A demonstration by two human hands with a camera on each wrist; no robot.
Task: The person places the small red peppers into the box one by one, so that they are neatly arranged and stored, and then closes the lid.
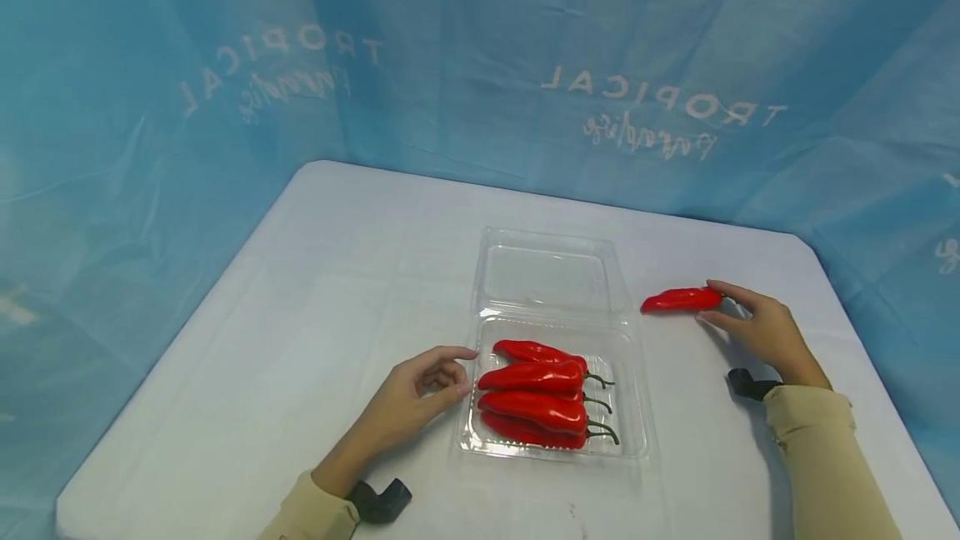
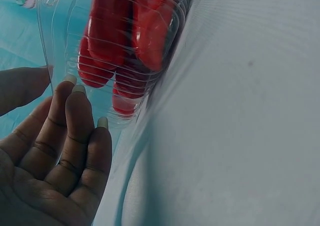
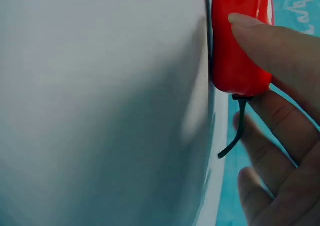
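A clear plastic clamshell box (image 1: 633,407) lies with its lid (image 1: 547,273) folded back. Several red peppers (image 1: 532,411) with green stems fill its base, side by side. My left hand (image 1: 408,394) is at the box's left side, fingers loosely bent and fingertips right at the rim; the left wrist view shows those fingertips (image 2: 79,90) beside the ridged wall. Off to the right of the box, one more red pepper (image 1: 678,300) lies on the table. My right hand (image 1: 765,332) pinches its stem end, thumb on one side and fingers on the other; the dark green stem (image 3: 241,123) hangs free.
The white table (image 1: 337,273) has rounded far corners. Blue cloth (image 1: 465,65) with mirrored white lettering hangs behind and around it. Each wrist wears a black camera mount, the left one (image 1: 382,502) and the right one (image 1: 750,384).
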